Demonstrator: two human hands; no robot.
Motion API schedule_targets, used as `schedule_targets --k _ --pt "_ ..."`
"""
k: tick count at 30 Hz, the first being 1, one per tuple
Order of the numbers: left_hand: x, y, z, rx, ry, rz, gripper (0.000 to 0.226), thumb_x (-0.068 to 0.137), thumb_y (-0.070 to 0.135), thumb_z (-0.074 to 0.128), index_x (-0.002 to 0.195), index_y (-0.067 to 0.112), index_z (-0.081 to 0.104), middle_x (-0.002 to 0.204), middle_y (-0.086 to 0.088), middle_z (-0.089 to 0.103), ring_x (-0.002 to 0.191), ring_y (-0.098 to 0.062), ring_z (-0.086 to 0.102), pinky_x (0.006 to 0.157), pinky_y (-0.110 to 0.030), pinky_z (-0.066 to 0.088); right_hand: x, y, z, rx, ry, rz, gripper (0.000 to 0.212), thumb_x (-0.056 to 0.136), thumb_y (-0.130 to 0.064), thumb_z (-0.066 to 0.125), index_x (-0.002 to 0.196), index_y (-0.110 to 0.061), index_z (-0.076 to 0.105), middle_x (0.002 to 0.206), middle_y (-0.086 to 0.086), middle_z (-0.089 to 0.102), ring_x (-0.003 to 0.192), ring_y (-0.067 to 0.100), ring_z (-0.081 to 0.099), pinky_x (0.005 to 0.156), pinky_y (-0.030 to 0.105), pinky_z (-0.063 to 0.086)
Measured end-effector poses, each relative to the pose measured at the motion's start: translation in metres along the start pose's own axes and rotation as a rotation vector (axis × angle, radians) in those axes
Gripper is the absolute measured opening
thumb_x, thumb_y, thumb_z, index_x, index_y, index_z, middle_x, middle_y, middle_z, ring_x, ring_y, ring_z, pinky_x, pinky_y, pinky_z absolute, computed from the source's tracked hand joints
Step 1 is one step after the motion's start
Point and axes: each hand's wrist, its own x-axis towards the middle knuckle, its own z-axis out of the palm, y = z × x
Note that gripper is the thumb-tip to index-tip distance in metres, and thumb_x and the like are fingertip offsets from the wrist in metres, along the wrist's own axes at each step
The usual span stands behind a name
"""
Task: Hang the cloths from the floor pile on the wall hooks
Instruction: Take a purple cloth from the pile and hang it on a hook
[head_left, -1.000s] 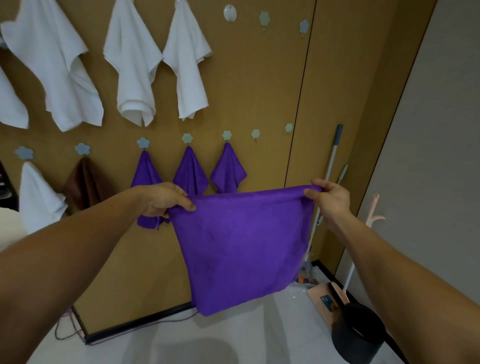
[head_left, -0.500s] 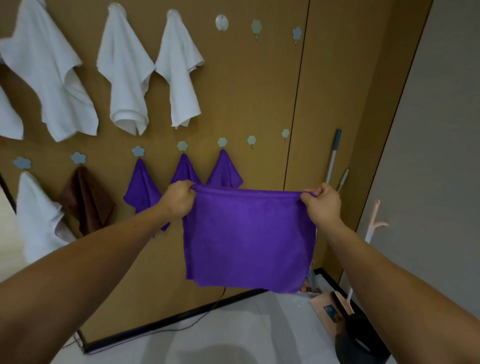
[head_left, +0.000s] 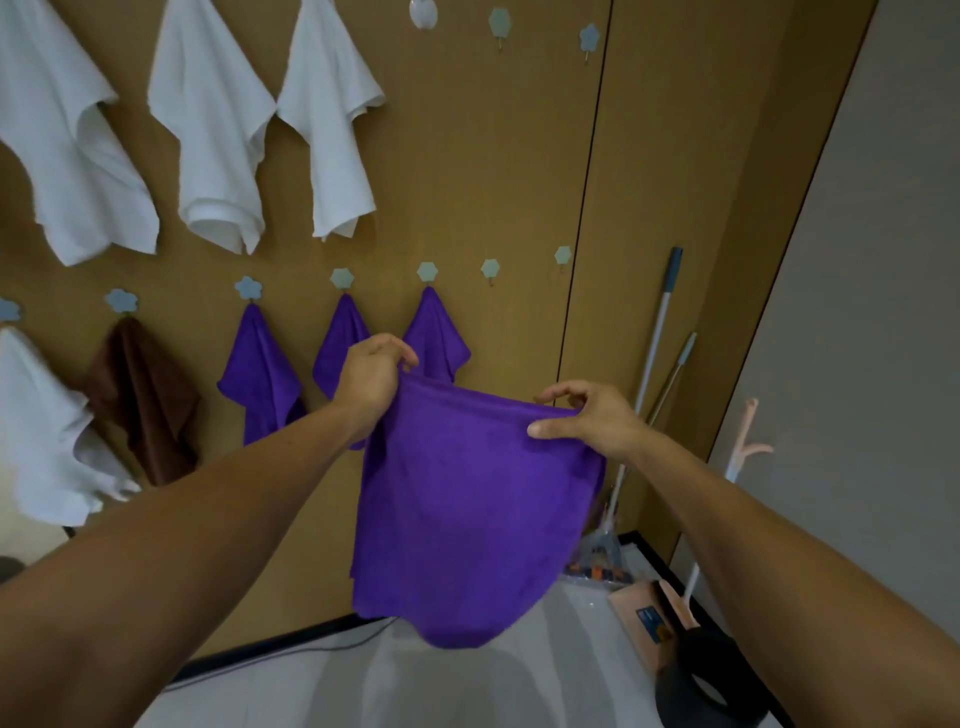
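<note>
Both our hands pinch the top hem of a square purple microfibre cloth (head_left: 467, 509), held up in front of the tan wooden wall panel (head_left: 493, 156) so that it hangs free above the pale floor. Our left hand (head_left: 371, 376) is closed tightly on the upper left corner, thumb and fingers bunched over the fabric, and sits a little higher than the other. Our right hand (head_left: 587, 421) grips more loosely further along the hem: the thumb presses the front face, the forefinger curls over the edge, and the rest of the fingers are half open. To hang this one well, we judge it best to gather a single corner, or a small fold of the hem, into a tight point, let the rest of the cloth fall below it, and lift that point onto the nearest free pale green hexagonal hook (head_left: 490, 269), just to the right of the three purple cloths (head_left: 434, 338) already hanging in the lower row. We should seat the fabric fully behind the hook's tip before loosening either grip, since smooth microfibre may slide off. A second free hook (head_left: 562, 255) waits beside it, and white towels (head_left: 208, 130) fill the upper row.
</note>
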Motion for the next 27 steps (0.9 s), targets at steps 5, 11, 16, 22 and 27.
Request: schedule_targets --k 5,11,16,22,27 --pt "0.023 -0.023 0.003 0.267 -0.453 0.082 0.055 0.054 0.076 0.072 0.078 0.027 0.072 0.078 0.006 0.065 0.071 0.000 0.057 0.068 -0.018 0.044 0.035 0.009 0.014 0.202 0.141 0.029 0.017 0.080 -0.024 0.077 0.074 -0.012 0.067 0.071 0.002 0.067 0.060 0.010 0.062 0.054 0.020 0.049" --pt "0.072 -0.040 0.023 0.327 -0.687 0.083 0.025 0.085 0.046 0.067 0.066 0.031 0.073 0.065 0.010 0.069 0.060 0.002 0.061 0.057 -0.016 0.047 0.098 0.012 0.035 0.047 0.248 0.028 0.033 0.085 -0.012 0.063 0.063 -0.016 0.040 0.060 0.000 0.039 0.057 0.012 0.037 0.053 0.030 0.028" --pt "0.130 -0.057 0.035 0.386 -0.589 0.210 0.043 0.095 0.039 0.055 0.083 -0.001 0.065 0.083 -0.004 0.058 0.074 -0.012 0.053 0.069 -0.027 0.044 0.145 0.006 0.048 0.114 0.272 0.025 0.014 0.089 -0.011 0.061 0.080 -0.012 0.051 0.074 0.003 0.055 0.069 0.015 0.053 0.063 0.028 0.043" --pt "0.188 -0.079 0.052 0.676 -0.515 0.422 0.043 0.098 0.038 0.047 0.059 0.020 0.044 0.060 0.006 0.050 0.065 -0.015 0.050 0.070 -0.030 0.033 0.188 0.005 0.049 0.098 0.155 0.011 0.011 0.085 -0.025 0.072 0.090 -0.015 0.072 0.087 0.005 0.074 0.077 0.016 0.068 0.075 0.030 0.055" --pt "0.218 -0.095 0.089 0.499 -0.533 0.318 0.041 0.101 0.028 0.043 0.062 0.019 0.038 0.061 0.006 0.045 0.056 -0.005 0.042 0.057 -0.022 0.028 0.237 0.026 0.040 -0.169 0.292 -0.062 0.018 0.094 -0.018 0.060 0.101 -0.005 0.070 0.094 0.006 0.070 0.086 0.016 0.063 0.077 0.029 0.048"
